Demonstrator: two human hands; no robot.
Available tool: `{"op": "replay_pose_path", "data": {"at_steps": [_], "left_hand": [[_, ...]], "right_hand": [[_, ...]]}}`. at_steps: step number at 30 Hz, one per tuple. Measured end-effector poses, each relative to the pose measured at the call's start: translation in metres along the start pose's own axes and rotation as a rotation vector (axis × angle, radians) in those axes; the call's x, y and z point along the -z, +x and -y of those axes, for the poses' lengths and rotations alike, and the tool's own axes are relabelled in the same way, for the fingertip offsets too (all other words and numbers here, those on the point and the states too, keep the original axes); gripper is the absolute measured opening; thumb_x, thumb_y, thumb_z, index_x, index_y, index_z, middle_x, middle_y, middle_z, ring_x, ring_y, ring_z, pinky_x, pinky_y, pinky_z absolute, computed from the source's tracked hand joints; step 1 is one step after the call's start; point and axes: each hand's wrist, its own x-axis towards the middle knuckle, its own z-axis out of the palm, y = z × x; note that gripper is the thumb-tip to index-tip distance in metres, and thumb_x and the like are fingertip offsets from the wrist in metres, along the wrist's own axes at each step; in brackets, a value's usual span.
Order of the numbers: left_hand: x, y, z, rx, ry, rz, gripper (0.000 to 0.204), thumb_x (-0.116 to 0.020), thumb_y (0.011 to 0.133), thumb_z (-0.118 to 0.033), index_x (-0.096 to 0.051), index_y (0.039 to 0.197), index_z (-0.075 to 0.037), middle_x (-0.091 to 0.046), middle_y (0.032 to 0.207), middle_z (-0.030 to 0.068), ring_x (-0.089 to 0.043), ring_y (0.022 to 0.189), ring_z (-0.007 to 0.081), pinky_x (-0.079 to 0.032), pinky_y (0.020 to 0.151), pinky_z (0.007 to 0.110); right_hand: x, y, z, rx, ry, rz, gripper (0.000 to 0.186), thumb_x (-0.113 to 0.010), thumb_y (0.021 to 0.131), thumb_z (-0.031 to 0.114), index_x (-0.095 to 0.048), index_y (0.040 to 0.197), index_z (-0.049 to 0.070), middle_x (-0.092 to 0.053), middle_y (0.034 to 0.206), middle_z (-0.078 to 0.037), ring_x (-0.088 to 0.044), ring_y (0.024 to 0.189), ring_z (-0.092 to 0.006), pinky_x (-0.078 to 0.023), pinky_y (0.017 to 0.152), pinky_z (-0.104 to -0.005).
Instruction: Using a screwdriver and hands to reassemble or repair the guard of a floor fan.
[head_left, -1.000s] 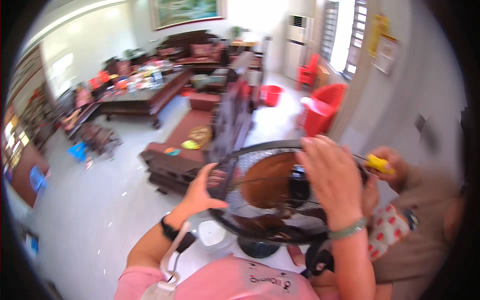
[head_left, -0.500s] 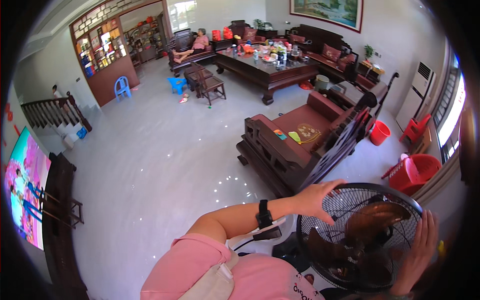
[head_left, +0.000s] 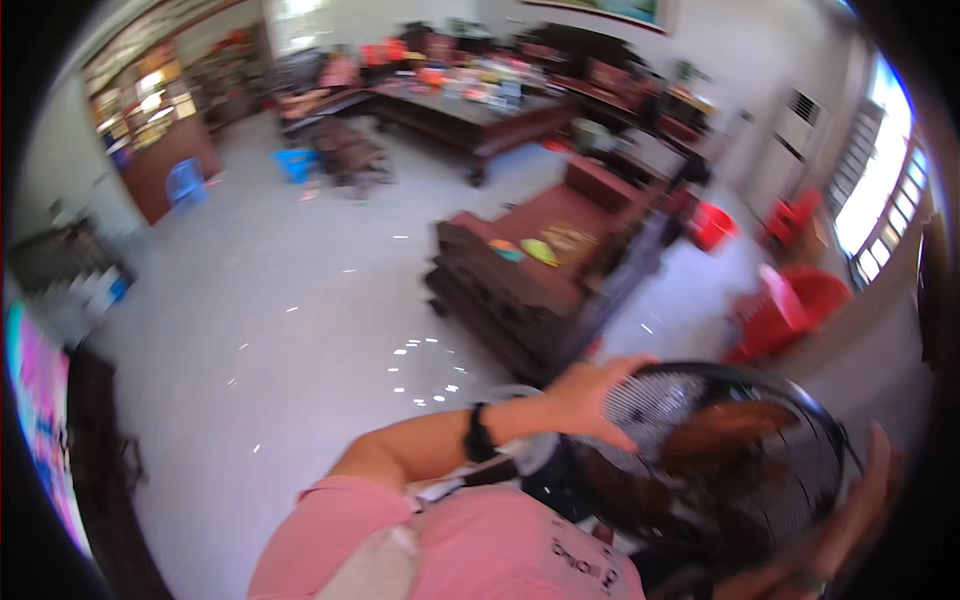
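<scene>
A black electric fan (head_left: 715,438) with brown blades behind a round wire grille stands in front of me at the lower right. My left hand (head_left: 590,398) grips the upper left of its grille, thumb across the front and fingers over the top rim. A black strap circles that wrist. At the right side of the rim, my right hand (head_left: 868,500) has its fingers stretched out and looks slightly off the grille, though blur hides any contact. The fan's lower part is mostly hidden by the grille and my body.
A dark wooden sofa (head_left: 545,235) with red cushions stands ahead. Red buckets (head_left: 712,228) and a red basket (head_left: 815,300) are by the windows. Farther off, a long low table (head_left: 450,110) holds many items; a person (head_left: 340,70) sits behind it. A lit screen (head_left: 45,420) is at left.
The whole view has swung right and blurred. My left hand stays on the fan's rim. My right hand, earlier flat against the grille's right edge, now appears shifted outward from it.
</scene>
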Motion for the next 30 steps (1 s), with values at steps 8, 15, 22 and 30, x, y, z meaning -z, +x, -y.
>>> {"op": "replay_pose_path", "data": {"at_steps": [8,15,22,30], "left_hand": [[0.006,-0.005,0.000,0.113,-0.204,-0.022,0.112,-0.096,0.046,-0.026,-0.038,0.139,-0.005,-0.058,0.124,0.0145,-0.061,0.111,0.0240,-0.049,0.095,0.036],[0.002,-0.003,-0.010,0.176,-0.184,0.022,0.125,-0.096,0.040,-0.017,-0.028,0.143,-0.001,-0.056,0.125,0.0134,-0.058,0.111,0.0220,-0.045,0.098,0.034],[0.002,-0.001,-0.016,0.113,-0.107,-0.046,0.116,-0.096,0.043,-0.023,-0.034,0.139,-0.002,-0.058,0.122,0.0137,-0.060,0.109,0.0222,-0.048,0.097,0.034],[0.009,-0.010,-0.006,0.155,-0.064,-0.067,0.115,-0.093,0.044,-0.018,-0.032,0.140,-0.002,-0.057,0.121,0.0135,-0.059,0.110,0.0234,-0.045,0.098,0.035]], "right_hand": [[0.025,0.052,0.093,-0.502,0.403,-0.251,0.021,-0.051,0.079,0.003,-0.068,0.091,0.000,-0.068,0.086,-0.014,-0.065,0.081,-0.0240,-0.050,0.074,-0.0323],[0.049,0.057,0.104,-0.317,-0.063,-0.146,0.021,-0.059,0.077,0.010,-0.067,0.096,0.006,-0.068,0.093,-0.010,-0.064,0.085,-0.0213,-0.051,0.079,-0.0335],[0.031,0.135,0.180,-0.173,-0.368,0.039,0.013,-0.060,0.080,0.015,-0.066,0.090,0.011,-0.063,0.090,-0.004,-0.060,0.090,-0.0181,-0.046,0.084,-0.0371],[-0.009,0.151,0.202,-0.326,-0.058,0.125,0.022,-0.056,0.081,0.015,-0.068,0.062,0.015,-0.063,0.067,-0.005,-0.061,0.076,-0.0220,-0.045,0.070,-0.0326]]}}
